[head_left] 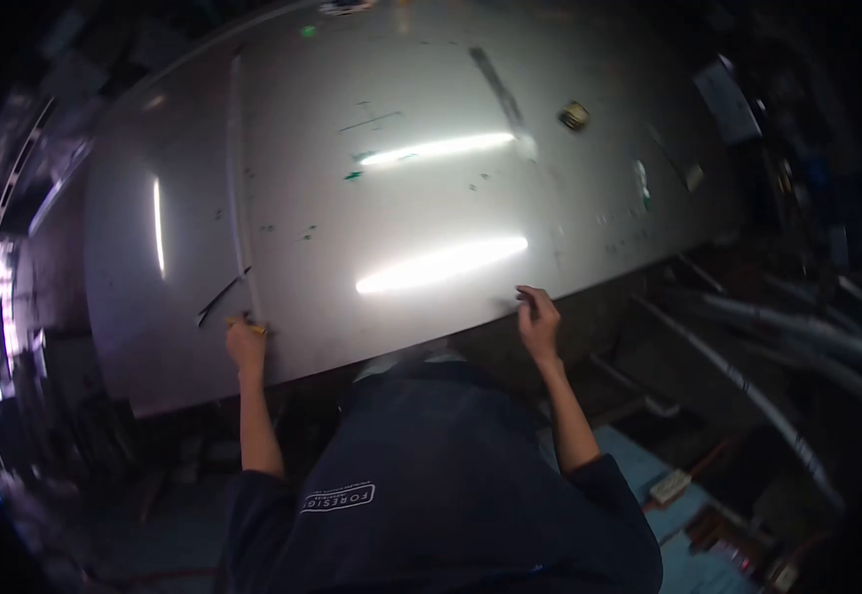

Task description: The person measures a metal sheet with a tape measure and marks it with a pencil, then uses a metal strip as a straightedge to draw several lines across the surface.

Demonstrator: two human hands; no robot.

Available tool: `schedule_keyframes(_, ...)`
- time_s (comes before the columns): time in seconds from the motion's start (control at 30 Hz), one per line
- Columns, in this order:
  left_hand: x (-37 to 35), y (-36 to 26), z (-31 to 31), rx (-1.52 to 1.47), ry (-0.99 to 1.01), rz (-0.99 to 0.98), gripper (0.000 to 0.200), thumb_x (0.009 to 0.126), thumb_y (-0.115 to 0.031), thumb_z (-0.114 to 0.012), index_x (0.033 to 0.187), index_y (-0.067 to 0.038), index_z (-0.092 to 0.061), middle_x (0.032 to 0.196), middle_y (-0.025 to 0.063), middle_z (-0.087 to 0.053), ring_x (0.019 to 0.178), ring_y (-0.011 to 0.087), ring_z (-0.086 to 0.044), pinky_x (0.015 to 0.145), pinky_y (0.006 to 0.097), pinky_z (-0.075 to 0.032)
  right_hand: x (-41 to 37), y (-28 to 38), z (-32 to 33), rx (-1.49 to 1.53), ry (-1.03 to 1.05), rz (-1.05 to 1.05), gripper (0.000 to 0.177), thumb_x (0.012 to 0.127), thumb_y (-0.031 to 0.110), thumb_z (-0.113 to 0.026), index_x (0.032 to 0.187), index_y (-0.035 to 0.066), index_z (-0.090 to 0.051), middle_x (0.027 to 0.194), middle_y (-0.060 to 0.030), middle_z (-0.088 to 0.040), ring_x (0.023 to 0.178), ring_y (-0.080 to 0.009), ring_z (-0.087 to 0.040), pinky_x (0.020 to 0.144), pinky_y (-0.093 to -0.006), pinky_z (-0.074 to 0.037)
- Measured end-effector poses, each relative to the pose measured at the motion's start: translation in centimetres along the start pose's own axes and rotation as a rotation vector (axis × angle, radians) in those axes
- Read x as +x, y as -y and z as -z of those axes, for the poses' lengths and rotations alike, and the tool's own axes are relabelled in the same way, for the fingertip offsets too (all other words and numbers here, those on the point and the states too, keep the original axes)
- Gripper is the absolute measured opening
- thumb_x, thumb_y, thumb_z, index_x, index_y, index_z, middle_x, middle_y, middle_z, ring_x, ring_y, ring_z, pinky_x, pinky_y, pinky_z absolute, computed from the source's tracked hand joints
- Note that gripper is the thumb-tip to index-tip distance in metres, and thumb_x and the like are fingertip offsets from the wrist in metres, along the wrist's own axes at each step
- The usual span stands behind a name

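Note:
My left hand (246, 344) is at the left part of a large grey metal table, its fingers closed on a small yellow object (257, 329). Just above that hand lies a thin dark tool (221, 300), slanting across the lower end of a long narrow strip (237, 168). Over the table's near edge is my right hand (539, 319), fingers partly curled and apart, with nothing seen in it. The table (312, 327) shows bright lamp reflections and green marks.
A small yellowish block (573, 116) sits on the table's far right. Long pale bars (748, 381) stand or lie beyond the near right edge. Below right is a light blue surface (629, 460) with a small box (669, 487).

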State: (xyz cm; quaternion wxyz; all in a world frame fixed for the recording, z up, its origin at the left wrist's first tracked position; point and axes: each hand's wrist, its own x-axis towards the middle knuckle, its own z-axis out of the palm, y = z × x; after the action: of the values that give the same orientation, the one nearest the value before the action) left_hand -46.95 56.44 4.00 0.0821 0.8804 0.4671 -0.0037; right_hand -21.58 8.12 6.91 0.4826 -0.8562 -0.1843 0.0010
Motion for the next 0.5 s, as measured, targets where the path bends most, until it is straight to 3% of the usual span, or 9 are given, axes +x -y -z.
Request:
schedule_keyframes(0.07,1.7,2.8,-1.3,-0.214,0.009,-0.066,0.038,0.080,-0.012,-0.072,0.115,0.002,-0.067,0.086,0.0198,-0.071,0.079,0.0348,-0.071,0.072,0.0420,-0.056,-2.2,0.3,0.2,0.031,-0.045,-0.012,0.025,0.089,-0.005,-0.056,0.110,0.000,-0.068,0.097,-0.0149,-0.070,0.087,-0.0252,-0.070,0.080,-0.0334,-0.055)
schedule_keyframes(0.13,3.1,5.6,-5.4,-0.629,0.217,-0.047,0.037,0.082,-0.008,-0.068,0.116,0.008,-0.066,0.083,0.0140,-0.071,0.074,0.0215,-0.069,0.068,0.0347,-0.054,-2.9,1.0,-1.8,0.163,0.024,-0.087,0.022,0.089,-0.003,-0.057,0.108,-0.001,-0.069,0.094,-0.0139,-0.071,0.087,-0.0237,-0.071,0.080,-0.0323,-0.055)
schedule_keyframes(0.17,0.9,0.9,-1.8,-0.764,0.357,0.058,0.038,0.086,-0.008,-0.066,0.118,0.011,-0.064,0.082,0.0081,-0.069,0.076,0.0149,-0.065,0.068,0.0308,-0.052,-3.3,1.1,-2.6,0.211,0.052,-0.121,0.020,0.091,-0.001,-0.059,0.109,-0.001,-0.069,0.097,-0.0133,-0.073,0.089,-0.0213,-0.072,0.080,-0.0316,-0.055)
schedule_keyframes(0.2,0.7,1.6,-3.5,-0.904,0.486,0.050,0.040,0.090,-0.011,-0.068,0.123,0.009,-0.061,0.091,0.0092,-0.070,0.081,0.0179,-0.067,0.070,0.0325,-0.055,-3.6,0.8,-3.4,0.261,0.110,-0.169,0.020,0.093,0.003,-0.060,0.111,0.000,-0.069,0.099,-0.0132,-0.073,0.090,-0.0200,-0.072,0.081,-0.0314,-0.055)
schedule_keyframes(0.27,-3.3,-4.5,-1.5,-1.159,0.506,0.109,0.049,0.092,-0.018,-0.072,0.131,0.006,-0.055,0.107,0.0129,-0.066,0.088,0.0207,-0.067,0.076,0.0344,-0.060,-4.4,1.3,-5.2,0.346,0.202,-0.204,0.021,0.095,0.006,-0.062,0.113,0.001,-0.070,0.100,-0.0131,-0.074,0.090,-0.0187,-0.072,0.081,-0.0313,-0.056)
schedule_keyframes(0.4,-7.6,-12.4,-1.1,-1.282,0.543,0.185,0.042,0.092,-0.013,-0.072,0.126,0.005,-0.057,0.102,0.0103,-0.065,0.092,0.0194,-0.067,0.080,0.0340,-0.061,-4.6,2.9,-6.7,0.436,0.483,-0.401,0.031,0.098,0.020,-0.065,0.121,0.000,-0.068,0.105,-0.0151,-0.075,0.093,-0.0186,-0.072,0.083,-0.0311,-0.056)
schedule_keyframes(0.47,-9.2,-15.2,-1.4,-1.306,0.611,0.160,0.046,0.091,-0.012,-0.073,0.128,0.007,-0.055,0.094,0.0010,-0.057,0.090,0.0136,-0.062,0.084,0.0323,-0.059,-5.1,2.5,-8.0,0.510,0.592,-0.428,0.041,0.098,0.030,-0.067,0.124,-0.002,-0.066,0.106,-0.0165,-0.074,0.096,-0.0200,-0.072,0.085,-0.0324,-0.056)
schedule_keyframes(0.5,-10.1,-16.4,-2.0,-1.304,0.626,0.157,0.046,0.091,-0.012,-0.073,0.128,0.007,-0.055,0.094,0.0010,-0.057,0.090,0.0136,-0.062,0.084,0.0323,-0.059,-5.2,2.7,-8.3,0.505,0.581,-0.438,0.041,0.098,0.030,-0.067,0.124,-0.002,-0.066,0.106,-0.0165,-0.074,0.096,-0.0200,-0.072,0.085,-0.0324,-0.056)
